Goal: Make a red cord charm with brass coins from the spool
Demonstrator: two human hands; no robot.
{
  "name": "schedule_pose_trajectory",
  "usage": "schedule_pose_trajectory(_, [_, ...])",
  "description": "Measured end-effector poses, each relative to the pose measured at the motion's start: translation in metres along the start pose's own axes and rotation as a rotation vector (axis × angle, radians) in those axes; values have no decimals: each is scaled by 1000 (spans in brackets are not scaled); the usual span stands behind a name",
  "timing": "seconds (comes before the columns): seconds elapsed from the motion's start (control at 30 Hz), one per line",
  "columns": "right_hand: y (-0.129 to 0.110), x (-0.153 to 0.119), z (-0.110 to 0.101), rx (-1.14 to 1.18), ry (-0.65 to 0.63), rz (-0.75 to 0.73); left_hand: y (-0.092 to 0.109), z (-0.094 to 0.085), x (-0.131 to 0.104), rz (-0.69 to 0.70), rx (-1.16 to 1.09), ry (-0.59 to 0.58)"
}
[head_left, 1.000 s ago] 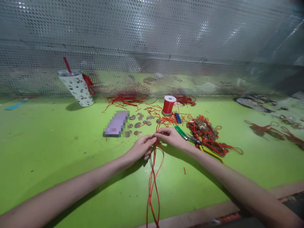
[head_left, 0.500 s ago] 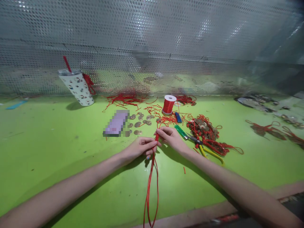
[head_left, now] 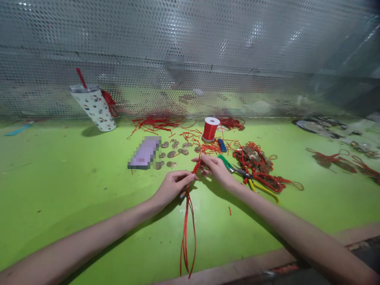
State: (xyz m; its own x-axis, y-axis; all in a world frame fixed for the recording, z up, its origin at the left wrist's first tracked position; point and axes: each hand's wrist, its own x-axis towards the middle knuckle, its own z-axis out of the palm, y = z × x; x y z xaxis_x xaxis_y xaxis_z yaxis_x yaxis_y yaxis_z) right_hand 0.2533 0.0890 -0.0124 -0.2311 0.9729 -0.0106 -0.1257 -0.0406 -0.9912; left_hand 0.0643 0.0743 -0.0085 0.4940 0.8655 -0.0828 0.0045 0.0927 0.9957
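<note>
A braided red cord point(head_left: 195, 169) is stretched between my two hands above the green table. My left hand point(head_left: 175, 185) pinches its lower end between thumb and fingers, and long loose strands hang from there toward the table's front edge. At the upper end, my right hand point(head_left: 216, 169) grips the cord between thumb and forefinger, its other fingers loosely curled. Just beyond the hands lie several brass coins point(head_left: 171, 154). Yellow-handled scissors or snips point(head_left: 248, 175) rest right of my right hand, beside a green-handled tool point(head_left: 225, 163).
A red thread spool point(head_left: 211, 130) stands behind the hands near a blue lighter point(head_left: 222, 145). Coins tied with red cord point(head_left: 255, 158) are heaped at right. A phone-like object point(head_left: 145, 152) lies left, a straw tumbler point(head_left: 94, 109) further back. Perforated mesh point(head_left: 133, 71) closes off the rear.
The braid has tilted further, its upper end now leaning right. My right hand has shifted slightly up and right, my left slightly left. The hanging strands have swung a little left.
</note>
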Motion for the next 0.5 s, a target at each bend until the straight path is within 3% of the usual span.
schedule_pose_trajectory(0.13, [1, -6, 10, -52, -52, -23, 0, 0, -1, 5, -19, 53])
schedule_pose_trajectory(0.37, [-1, -9, 15, -99, 41, -50, 3, -2, -1, -26, -71, -43])
schedule_pose_trajectory(0.5, [0, -9, 15, -97, 22, -54, 2, -1, -1, -30, -47, -21])
